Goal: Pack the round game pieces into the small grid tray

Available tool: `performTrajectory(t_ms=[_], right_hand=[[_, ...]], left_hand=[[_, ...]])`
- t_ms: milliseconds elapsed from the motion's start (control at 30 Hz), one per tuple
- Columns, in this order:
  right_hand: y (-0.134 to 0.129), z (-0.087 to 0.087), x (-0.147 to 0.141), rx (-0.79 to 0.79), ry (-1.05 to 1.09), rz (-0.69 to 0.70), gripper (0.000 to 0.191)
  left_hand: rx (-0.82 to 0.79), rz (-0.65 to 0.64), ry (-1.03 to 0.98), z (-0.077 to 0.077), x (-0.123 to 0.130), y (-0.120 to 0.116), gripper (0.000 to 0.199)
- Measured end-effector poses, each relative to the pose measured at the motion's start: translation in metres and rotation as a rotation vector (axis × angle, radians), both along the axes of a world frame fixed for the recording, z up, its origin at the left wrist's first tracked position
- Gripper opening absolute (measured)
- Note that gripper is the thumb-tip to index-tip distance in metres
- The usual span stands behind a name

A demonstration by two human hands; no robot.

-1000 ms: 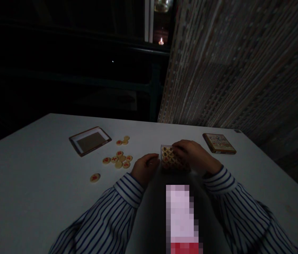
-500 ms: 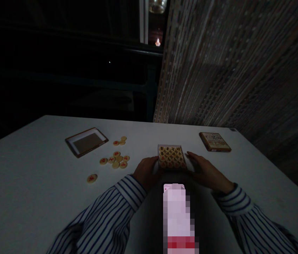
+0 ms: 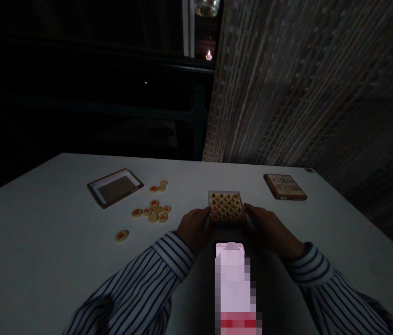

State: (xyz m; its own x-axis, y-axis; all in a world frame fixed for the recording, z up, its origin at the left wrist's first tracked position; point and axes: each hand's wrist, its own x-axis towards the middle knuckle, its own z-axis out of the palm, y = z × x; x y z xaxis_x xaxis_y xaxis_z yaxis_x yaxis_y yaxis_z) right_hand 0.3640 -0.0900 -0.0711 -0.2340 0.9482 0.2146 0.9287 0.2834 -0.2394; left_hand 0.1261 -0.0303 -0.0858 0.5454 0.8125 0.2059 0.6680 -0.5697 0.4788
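Note:
A small open box (image 3: pixel 227 192) with rows of round chess pieces in it, marked in black and red, stands on the white table. My left hand (image 3: pixel 195 228) holds the box at its left side, and my right hand (image 3: pixel 268 229) grips it at the right side. Left of the box lie several loose round pieces (image 3: pixel 152 217), some with red characters and some plain. One red-marked piece (image 3: pixel 121 235) lies apart, nearer to me. A phone (image 3: pixel 233 279) with a lit, pixelated screen is between my forearms.
An empty shallow box lid or tray (image 3: pixel 97 197) lies at the back left of the white table (image 3: pixel 43 223). A closed box (image 3: pixel 284 187) with a printed cover is at the back right. Behind the table hangs a string curtain (image 3: pixel 269 83).
My right hand has moved left and closed against the right side of the box. The box and the loose pieces are almost where they were.

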Motion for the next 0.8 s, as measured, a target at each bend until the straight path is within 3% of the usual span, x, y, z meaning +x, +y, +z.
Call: performTrajectory(t_ms=[800], right_hand=[[0.0025, 0.0007, -0.0017, 0.062, 0.023, 0.037, 0.049]], left_hand=[[-0.013, -0.01, 0.001, 0.0013, -0.0011, 0.0001, 0.043]])
